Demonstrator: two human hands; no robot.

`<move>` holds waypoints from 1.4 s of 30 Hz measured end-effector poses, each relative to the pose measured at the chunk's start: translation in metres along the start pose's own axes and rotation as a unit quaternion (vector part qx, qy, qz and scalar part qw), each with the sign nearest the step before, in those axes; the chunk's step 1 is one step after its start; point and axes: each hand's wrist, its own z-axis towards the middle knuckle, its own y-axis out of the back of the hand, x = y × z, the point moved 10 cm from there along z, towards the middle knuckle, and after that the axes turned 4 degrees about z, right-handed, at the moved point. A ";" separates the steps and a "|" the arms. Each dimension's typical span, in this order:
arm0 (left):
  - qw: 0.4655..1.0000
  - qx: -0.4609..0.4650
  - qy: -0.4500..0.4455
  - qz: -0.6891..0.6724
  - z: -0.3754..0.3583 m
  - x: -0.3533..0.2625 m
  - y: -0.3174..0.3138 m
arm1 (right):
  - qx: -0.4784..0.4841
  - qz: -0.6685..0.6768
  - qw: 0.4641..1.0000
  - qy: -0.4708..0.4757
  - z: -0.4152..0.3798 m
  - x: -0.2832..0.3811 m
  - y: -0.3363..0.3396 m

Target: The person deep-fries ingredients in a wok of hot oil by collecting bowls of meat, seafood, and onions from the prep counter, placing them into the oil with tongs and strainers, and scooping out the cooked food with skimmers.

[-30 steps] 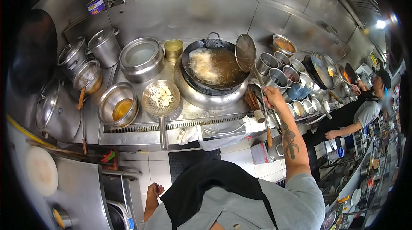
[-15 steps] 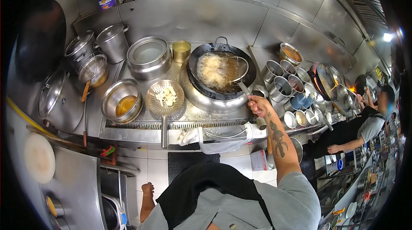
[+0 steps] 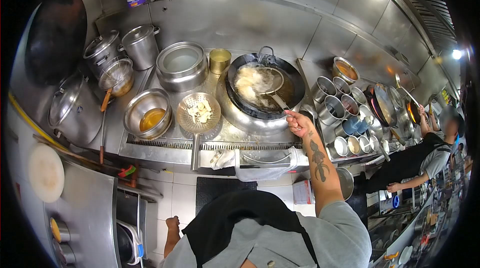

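Observation:
My right hand (image 3: 299, 124) is wrapped round the handle of a round mesh skimmer (image 3: 272, 79), whose head lies in the oil of a black wok (image 3: 296, 85). Left of the skimmer head, a pale battered mass of food (image 3: 246, 83) fries among bubbles. Down at my side hangs my left hand (image 3: 172, 223), its fingers curled in with nothing visible in them. A perforated ladle (image 3: 189, 124) holding pale fried pieces (image 3: 201, 112) rests on the stove left of the wok.
Left of the ladle stands a steel bowl (image 3: 131, 118) with amber liquid; behind it is a large pot (image 3: 200, 78). Several metal containers (image 3: 331, 110) crowd the right side. A cloth (image 3: 265, 173) hangs at the front rail. A co-worker (image 3: 405, 163) works at far right.
My right hand has drawn the skimmer slightly lower and left; its head now reaches further over the frying food. The bubbling patch looks smaller. The co-worker's arm and a long-handled tool have risen.

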 end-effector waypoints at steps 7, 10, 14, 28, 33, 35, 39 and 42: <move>0.999 0.021 -0.018 -0.035 0.038 -0.008 -0.007 | -0.022 -0.025 0.999 0.025 -0.042 0.010 0.003; 0.995 0.004 -0.098 -0.033 0.033 -0.024 -0.005 | -0.055 -0.083 0.993 0.062 -0.052 0.015 0.002; 0.994 0.001 -0.109 -0.012 0.029 -0.039 -0.007 | -0.141 -0.188 0.967 0.097 -0.065 0.024 0.001; 0.999 0.021 0.006 -0.043 0.022 -0.030 -0.010 | -0.170 -0.161 0.963 0.132 -0.071 0.027 0.011; 0.998 -0.005 0.053 -0.031 0.016 -0.026 -0.005 | -0.198 -0.176 0.953 0.150 -0.083 0.033 0.002; 0.987 -0.038 0.119 -0.097 -0.003 -0.035 -0.002 | -0.213 -0.216 0.940 0.158 -0.090 0.037 -0.002; 0.999 0.016 -0.048 -0.004 0.022 -0.041 -0.010 | -0.232 -0.283 0.914 0.176 -0.103 0.043 -0.008; 0.999 0.016 0.029 -0.021 0.020 -0.039 -0.010 | -0.241 -0.307 0.898 0.203 -0.106 0.052 0.002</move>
